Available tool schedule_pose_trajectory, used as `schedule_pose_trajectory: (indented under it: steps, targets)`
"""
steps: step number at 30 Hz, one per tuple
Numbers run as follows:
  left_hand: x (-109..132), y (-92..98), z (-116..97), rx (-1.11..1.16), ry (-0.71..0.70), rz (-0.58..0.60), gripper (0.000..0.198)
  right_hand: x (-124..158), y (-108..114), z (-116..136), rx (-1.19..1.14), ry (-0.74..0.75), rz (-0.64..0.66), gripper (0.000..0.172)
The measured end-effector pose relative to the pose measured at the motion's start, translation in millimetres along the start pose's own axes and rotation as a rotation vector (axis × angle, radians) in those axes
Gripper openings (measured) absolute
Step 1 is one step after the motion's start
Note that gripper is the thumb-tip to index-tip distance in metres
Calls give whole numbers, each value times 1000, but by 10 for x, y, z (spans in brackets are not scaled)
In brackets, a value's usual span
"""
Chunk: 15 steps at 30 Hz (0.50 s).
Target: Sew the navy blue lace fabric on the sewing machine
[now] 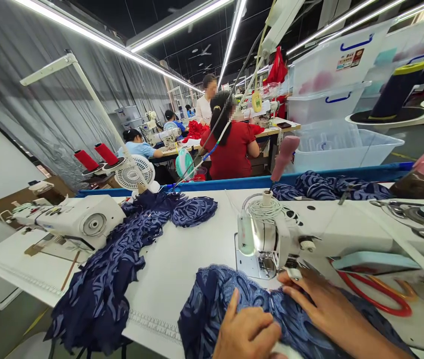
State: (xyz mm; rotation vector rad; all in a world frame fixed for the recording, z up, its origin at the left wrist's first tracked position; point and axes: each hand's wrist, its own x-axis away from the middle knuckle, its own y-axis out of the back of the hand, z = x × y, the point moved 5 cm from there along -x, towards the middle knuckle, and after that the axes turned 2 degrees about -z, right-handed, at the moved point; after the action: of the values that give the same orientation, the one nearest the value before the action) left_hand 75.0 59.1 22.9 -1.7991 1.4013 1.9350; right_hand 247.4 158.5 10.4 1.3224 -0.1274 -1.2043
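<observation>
**Hands on navy lace at the sewing machine**

Right hand [322,304]: flat on the navy lace piece [212,304], fingers together and stretched toward the needle area, fingertips just short of the presser foot; a pale band or thimble on one fingertip. Nothing pinched.

Left hand [247,331]: just left of the right hand, loosely curled, knuckles up, thumb raised, pressing the same lace against the table; whether a fold is gripped underneath cannot be told.

Largest to smallest, placed from the hands:

- White sewing table [182,254]: under both hands, running away left and forward; printed ruler strip along the near edge, left of the left hand.
- Sewing machine [346,234]: white, directly ahead of the right hand, arm extending right; lit needle head just beyond the fingertips.
- Second machine [73,219]: white, well apart to the far left.
- Heap of navy lace [110,279]: left of the left hand, draped from the table's far side over the near edge.
- More navy lace [331,184]: beyond the machine, against a blue rail.
- Clear storage bins [339,144]: far ahead and right, stacked.
- Small desk fan [135,174]: far ahead and left.
- Red-handled scissors [379,294]: just right of the right hand, on the table.
- Red thread cones [95,157]: two, far left, beyond the second machine.
- White thread spool [267,207]: atop the machine head, above the right hand.

Other people seated at benches well beyond the blue rail.
</observation>
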Motion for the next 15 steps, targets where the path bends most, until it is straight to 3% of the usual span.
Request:
schedule_pose_trajectory:
  steps: [4, 8, 12, 15]
  targets:
    - [-268, 88, 295, 62, 285, 255, 21, 94, 214, 75, 64, 118, -77, 24]
    - [-414, -18, 516, 22, 369, 354, 17, 116, 308, 240, 95, 201, -107, 23]
    - [-380, -121, 446, 34, 286, 356, 16, 162, 308, 457, 132, 301, -93, 24]
    - [-199, -191, 265, 62, 74, 362, 10, 222, 270, 585, 169, 378, -109, 26]
